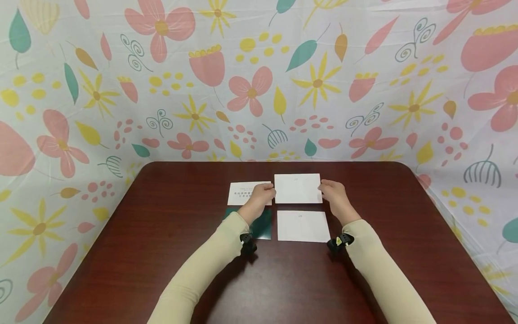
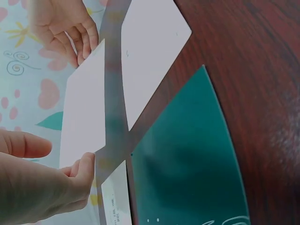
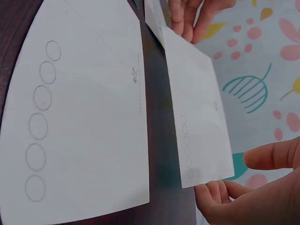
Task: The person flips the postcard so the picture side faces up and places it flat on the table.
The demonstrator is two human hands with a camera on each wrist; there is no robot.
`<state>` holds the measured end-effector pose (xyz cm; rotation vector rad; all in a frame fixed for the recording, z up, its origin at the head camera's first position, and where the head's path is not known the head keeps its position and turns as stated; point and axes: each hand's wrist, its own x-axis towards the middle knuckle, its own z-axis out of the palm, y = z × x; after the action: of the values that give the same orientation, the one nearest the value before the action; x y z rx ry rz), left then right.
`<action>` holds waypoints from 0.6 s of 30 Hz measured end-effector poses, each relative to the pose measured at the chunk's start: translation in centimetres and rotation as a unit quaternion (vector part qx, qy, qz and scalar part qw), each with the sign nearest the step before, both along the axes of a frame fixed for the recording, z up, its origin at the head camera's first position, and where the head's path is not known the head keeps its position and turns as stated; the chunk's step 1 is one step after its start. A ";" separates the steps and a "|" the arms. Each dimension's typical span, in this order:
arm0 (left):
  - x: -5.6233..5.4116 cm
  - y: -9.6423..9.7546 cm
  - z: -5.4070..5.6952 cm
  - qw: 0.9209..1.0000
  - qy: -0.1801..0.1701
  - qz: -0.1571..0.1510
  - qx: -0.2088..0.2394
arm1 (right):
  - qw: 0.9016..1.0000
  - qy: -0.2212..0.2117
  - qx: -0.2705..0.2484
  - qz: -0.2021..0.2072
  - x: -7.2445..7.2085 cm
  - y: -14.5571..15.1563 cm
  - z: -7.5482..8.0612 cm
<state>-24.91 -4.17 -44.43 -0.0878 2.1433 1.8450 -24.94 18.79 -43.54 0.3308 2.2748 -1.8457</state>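
A white postcard [image 1: 297, 189] with a column of small printed circles [image 3: 186, 147] is between my two hands. My left hand [image 1: 261, 198] touches its left edge with the fingertips, and the thumb [image 2: 33, 144] stands off the card. At the opposite edge are the fingers of my right hand [image 1: 336, 195], its thumb [image 3: 269, 157] likewise apart from the card. A second white postcard [image 1: 303, 226] lies just in front. Under my left wrist is a dark green card [image 1: 263, 225], partly covered. Behind it, a white card with printed characters [image 1: 240, 193] is partly hidden by my left hand.
The cards lie near the back of a dark reddish-brown wooden table [image 1: 162, 252]. A flower-patterned cloth [image 1: 251, 135] hangs behind the table and along its sides. Black wrist cameras [image 1: 340, 243] are strapped below both hands.
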 end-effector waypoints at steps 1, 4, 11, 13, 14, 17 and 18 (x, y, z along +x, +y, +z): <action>0.0 0.0 0.1 1.000 0.001 -0.001 0.000 | 1.000 0.005 -0.003 0.002 0.0 0.0 0.0; 0.0 -0.2 0.2 1.000 0.005 -0.005 0.001 | 1.000 0.013 -0.014 0.000 0.0 -0.1 0.0; 0.0 -0.2 0.8 1.000 0.018 -0.005 0.004 | 0.999 0.024 -0.027 -0.010 -0.2 0.0 0.0; -0.1 -0.2 0.8 1.000 0.022 -0.001 0.007 | 0.999 0.024 -0.032 -0.018 -0.3 0.1 0.0; -0.1 -0.1 0.9 1.000 0.024 0.001 0.008 | 0.999 0.025 -0.037 -0.022 -0.4 0.0 0.0; -0.3 -0.1 0.9 1.000 0.029 0.006 0.010 | 0.998 0.023 -0.048 -0.034 -0.6 0.0 0.1; -0.3 -0.1 0.9 0.999 0.031 0.008 0.012 | 0.998 0.022 -0.053 -0.040 -0.6 -0.1 0.1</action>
<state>-25.23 -4.25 -43.53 -0.0429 2.1674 1.9050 -25.54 18.72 -43.41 0.3731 2.2105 -2.0241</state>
